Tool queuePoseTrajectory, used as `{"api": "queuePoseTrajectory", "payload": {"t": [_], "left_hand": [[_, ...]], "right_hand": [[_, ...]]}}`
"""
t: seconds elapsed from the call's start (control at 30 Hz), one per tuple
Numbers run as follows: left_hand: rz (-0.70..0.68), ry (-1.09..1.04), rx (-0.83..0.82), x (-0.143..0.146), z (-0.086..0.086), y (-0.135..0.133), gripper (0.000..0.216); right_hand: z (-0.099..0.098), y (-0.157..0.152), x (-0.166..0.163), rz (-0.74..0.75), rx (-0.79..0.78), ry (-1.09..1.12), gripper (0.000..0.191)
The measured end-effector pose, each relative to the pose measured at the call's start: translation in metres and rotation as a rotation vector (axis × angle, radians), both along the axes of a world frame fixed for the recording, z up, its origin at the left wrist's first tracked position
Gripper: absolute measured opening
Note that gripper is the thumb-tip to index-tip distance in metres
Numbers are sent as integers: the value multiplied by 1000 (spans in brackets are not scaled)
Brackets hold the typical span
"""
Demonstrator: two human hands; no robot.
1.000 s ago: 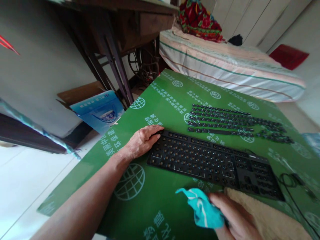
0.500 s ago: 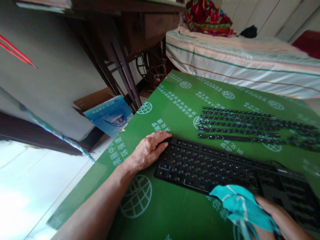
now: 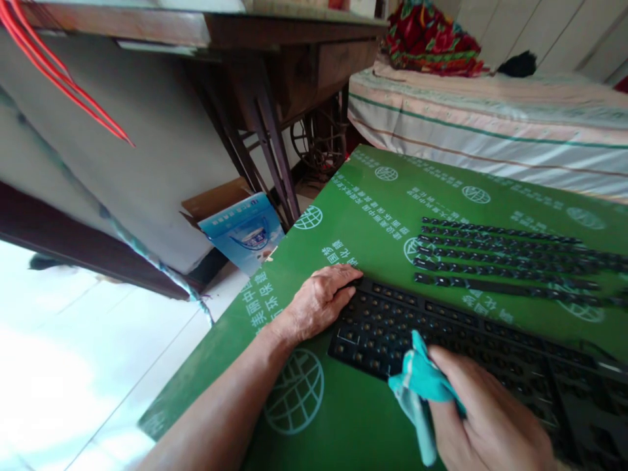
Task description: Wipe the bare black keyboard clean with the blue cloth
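Keyboard with exposed switches lies slantwise on the green worktop, one end toward the worktop's left edge. The left hand has its fingers close together, touching the keyboard's far left corner; whether they grip it I cannot tell. The right hand has its fingers pinched around a turquoise cloth at the keyboard's near side. Rows of black keycaps lie between the keyboard and the worktop's far edge.

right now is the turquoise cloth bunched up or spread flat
Bunched up: the turquoise cloth is gathered in the right hand, one end hanging down.
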State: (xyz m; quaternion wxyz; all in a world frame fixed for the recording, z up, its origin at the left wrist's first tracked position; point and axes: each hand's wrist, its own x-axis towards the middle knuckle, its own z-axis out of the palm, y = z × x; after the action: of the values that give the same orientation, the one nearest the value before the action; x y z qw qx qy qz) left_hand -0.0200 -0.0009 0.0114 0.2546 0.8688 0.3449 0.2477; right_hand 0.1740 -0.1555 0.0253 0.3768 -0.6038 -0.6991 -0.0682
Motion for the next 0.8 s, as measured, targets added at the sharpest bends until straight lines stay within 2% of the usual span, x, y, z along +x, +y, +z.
{"api": "queuePoseTrajectory", "payload": {"t": [0.03,0.1,0.33,0.5,0.8], "left_hand": [[-2,-4,0,0,-1,0,34],[-1,-15,-2,0,-2,0,34],[1,-52,5,1,-5,-2,34],[-13,-66,10,1,-6,-1,35],[-35,-85,0,1,-8,1,37]], "right_hand": [[2,7,-6,78,7,-81,22],[4,18,-20,26,45,-127,25],[2,31,-56,54,-51,-297,24],[0,28,-62,34,-59,-338,23],[-5,24,-62,67,-91,-264,22]]}}
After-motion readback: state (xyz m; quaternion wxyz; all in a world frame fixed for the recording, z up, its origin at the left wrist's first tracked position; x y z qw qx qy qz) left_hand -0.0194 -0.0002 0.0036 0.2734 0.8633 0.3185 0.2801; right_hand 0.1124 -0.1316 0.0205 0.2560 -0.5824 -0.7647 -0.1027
